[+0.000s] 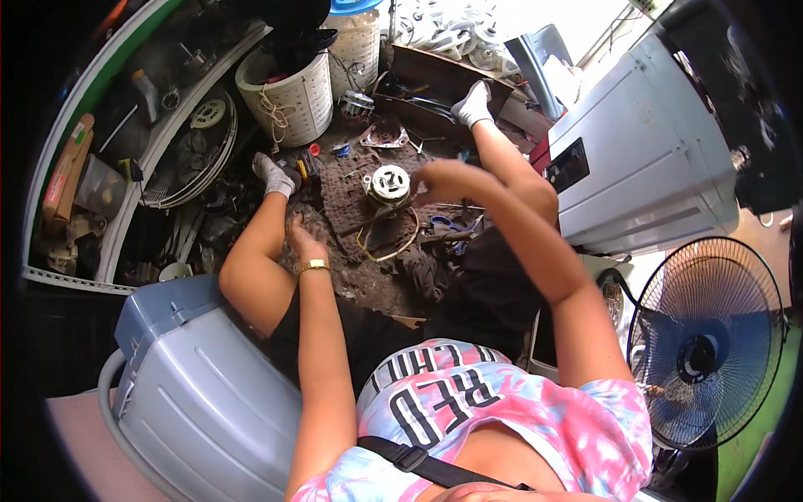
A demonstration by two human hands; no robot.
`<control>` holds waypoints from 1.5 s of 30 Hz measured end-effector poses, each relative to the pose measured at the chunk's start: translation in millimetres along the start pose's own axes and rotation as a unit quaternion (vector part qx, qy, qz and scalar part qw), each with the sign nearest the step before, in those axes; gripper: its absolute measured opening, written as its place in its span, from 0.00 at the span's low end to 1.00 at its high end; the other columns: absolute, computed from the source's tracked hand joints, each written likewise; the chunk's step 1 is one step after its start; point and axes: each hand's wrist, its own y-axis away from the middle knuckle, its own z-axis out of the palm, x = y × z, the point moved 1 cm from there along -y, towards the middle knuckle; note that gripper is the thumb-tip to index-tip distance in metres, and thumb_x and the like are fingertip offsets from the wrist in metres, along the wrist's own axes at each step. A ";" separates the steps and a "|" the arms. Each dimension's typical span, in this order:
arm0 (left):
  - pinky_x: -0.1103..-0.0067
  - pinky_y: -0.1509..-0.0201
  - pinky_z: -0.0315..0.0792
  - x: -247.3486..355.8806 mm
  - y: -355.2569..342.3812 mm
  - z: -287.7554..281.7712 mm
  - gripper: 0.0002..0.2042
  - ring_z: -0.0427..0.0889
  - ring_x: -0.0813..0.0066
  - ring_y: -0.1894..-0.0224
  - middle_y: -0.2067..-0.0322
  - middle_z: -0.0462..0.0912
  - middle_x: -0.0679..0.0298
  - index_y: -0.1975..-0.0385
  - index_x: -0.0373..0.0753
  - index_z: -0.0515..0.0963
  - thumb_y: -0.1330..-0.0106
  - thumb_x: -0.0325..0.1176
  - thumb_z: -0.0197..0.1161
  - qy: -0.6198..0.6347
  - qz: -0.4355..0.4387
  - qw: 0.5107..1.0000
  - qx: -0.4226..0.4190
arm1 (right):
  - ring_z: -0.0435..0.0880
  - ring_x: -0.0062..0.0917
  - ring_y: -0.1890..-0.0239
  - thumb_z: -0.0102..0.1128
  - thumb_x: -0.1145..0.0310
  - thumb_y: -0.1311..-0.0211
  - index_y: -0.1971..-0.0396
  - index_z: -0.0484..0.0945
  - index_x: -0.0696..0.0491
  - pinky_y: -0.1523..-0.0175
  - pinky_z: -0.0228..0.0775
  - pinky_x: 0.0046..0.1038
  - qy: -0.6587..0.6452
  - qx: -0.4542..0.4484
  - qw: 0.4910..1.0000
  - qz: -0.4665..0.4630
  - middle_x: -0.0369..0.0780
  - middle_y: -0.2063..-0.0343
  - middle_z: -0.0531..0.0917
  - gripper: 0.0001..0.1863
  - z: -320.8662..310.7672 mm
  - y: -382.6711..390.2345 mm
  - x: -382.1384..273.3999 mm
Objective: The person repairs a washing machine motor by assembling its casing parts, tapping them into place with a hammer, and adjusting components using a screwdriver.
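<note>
Motor [390, 182]: round and white-topped, sitting on a dark, textured mat [343, 209].
Right hand [433, 182]: just beside the motor, blurred; whether it grips anything cannot be told.
Left hand [308, 243]: fingers loosely parted, near the left leg [258, 241].
Cable [409, 246]: pale yellow loop, curving on the motor's near side.

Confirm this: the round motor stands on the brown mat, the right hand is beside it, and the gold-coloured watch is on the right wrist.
Wrong wrist: the head view shows the gold-coloured watch on the wrist of the left hand, not the right. The rest stands: the round motor is on the brown mat, with the right hand beside it.
</note>
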 end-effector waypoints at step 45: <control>0.73 0.53 0.74 -169.2 -117.6 26.6 0.26 0.76 0.77 0.50 0.49 0.79 0.71 0.39 0.44 0.76 0.30 0.54 0.66 -0.374 -0.021 0.924 -0.074 | 0.87 0.48 0.58 0.66 0.58 0.39 0.61 0.85 0.56 0.52 0.80 0.47 -0.086 -0.084 0.989 0.080 0.52 0.64 0.87 0.16 151.5 -225.8 302.0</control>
